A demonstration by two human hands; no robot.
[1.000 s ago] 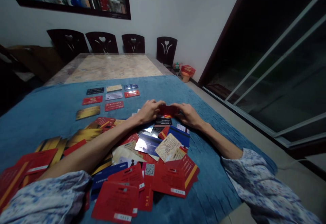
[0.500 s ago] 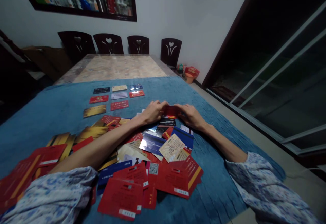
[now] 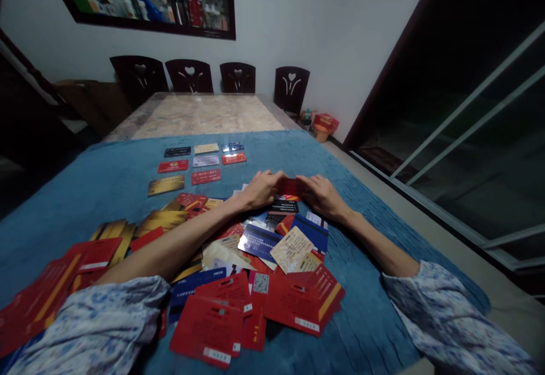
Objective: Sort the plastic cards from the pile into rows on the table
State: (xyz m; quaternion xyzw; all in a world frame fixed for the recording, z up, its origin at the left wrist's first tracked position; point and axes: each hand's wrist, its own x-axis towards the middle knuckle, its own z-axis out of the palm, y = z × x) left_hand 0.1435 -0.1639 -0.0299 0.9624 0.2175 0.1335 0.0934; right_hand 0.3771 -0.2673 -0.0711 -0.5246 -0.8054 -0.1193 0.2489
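Observation:
My left hand (image 3: 260, 188) and my right hand (image 3: 322, 194) meet at the far edge of a loose heap of cards (image 3: 238, 261) on a blue cloth (image 3: 106, 187). Both pinch one dark red card (image 3: 291, 186) between them, the left at its left end, the right at its right end. Under the hands lies a black card (image 3: 284, 207) and beside it a blue card (image 3: 311, 232). Beyond the hands, several cards are laid out in tidy rows (image 3: 200, 162).
The cloth covers the near part of a long marble-topped table (image 3: 200, 115). Several dark chairs (image 3: 237, 77) stand at its far end. Glass sliding doors (image 3: 477, 136) run along the right. A red basket (image 3: 325, 123) sits on the floor by the wall.
The hands have kept their grip on the red card with almost no movement. The view has shifted slightly, so everything sits a little further right in the frame.

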